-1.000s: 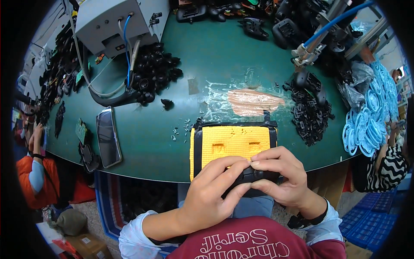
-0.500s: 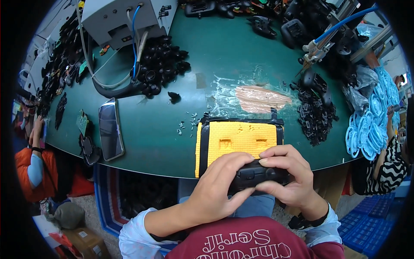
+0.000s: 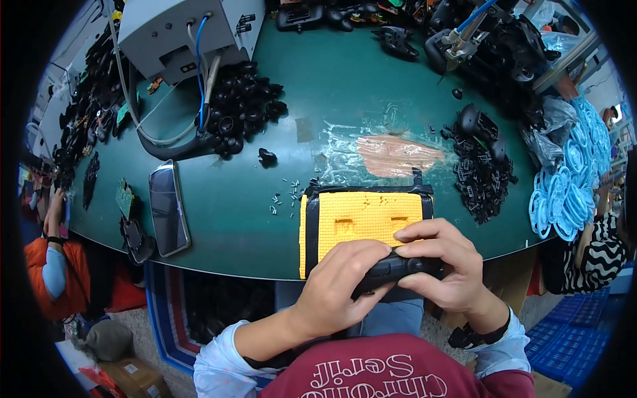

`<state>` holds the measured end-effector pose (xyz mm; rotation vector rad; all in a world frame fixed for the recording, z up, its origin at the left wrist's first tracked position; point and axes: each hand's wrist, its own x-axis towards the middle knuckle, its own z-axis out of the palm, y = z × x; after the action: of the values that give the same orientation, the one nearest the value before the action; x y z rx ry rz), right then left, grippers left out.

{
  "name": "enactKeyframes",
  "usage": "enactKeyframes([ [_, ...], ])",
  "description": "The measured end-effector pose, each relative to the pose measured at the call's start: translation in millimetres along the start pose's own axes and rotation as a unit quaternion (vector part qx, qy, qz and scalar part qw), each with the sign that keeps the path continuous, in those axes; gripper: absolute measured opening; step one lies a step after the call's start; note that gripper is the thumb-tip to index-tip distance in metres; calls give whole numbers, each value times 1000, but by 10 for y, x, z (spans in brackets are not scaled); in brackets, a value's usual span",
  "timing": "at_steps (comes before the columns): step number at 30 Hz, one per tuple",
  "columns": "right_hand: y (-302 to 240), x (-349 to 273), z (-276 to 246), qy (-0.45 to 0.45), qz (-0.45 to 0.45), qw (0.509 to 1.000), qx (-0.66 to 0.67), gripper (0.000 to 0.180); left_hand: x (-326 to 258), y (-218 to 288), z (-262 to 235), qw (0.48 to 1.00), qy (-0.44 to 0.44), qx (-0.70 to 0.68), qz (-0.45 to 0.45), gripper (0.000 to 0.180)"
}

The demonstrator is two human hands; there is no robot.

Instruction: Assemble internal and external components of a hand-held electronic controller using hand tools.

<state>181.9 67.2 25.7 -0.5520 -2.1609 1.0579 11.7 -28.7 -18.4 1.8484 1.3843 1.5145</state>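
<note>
My left hand (image 3: 338, 285) and right hand (image 3: 441, 268), fingers closed, grip the black plastic game-controller shell (image 3: 398, 268), now drawn off the yellow foam pad (image 3: 361, 222) toward my body, below the green table's (image 3: 265, 219) edge: seating apparently finished, inspection under way.

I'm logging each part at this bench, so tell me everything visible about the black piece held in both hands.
The black controller-like part looks like matte moulded plastic, elongated and lying roughly level, with small raised round buttons on top. Most of it is hidden: the left hand wraps its left end and the right hand its right, thumbs pressing on top. It is held at the near edge of the green table, just in front of the yellow padded fixture.
</note>
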Motion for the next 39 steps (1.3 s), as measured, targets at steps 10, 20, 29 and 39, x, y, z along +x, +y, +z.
enactKeyframes([
  [10, -15, -77, -41, -12, -51, 998, 26, 28, 53, 110, -42, 994, -31, -95, -52, 43],
  [20, 20, -102, -50, -11, -18, 999, 51, 35, 113, 93, -96, 988, -58, -119, -75, 41],
  [29, 2, -99, 41, 37, -49, 998, -3, 29, 103, 128, -69, 991, -38, -111, -60, 35],
  [39, -7, -246, -12, 24, 132, 929, 344, 94, 34, 75, -145, 819, 71, -515, -245, 53],
])
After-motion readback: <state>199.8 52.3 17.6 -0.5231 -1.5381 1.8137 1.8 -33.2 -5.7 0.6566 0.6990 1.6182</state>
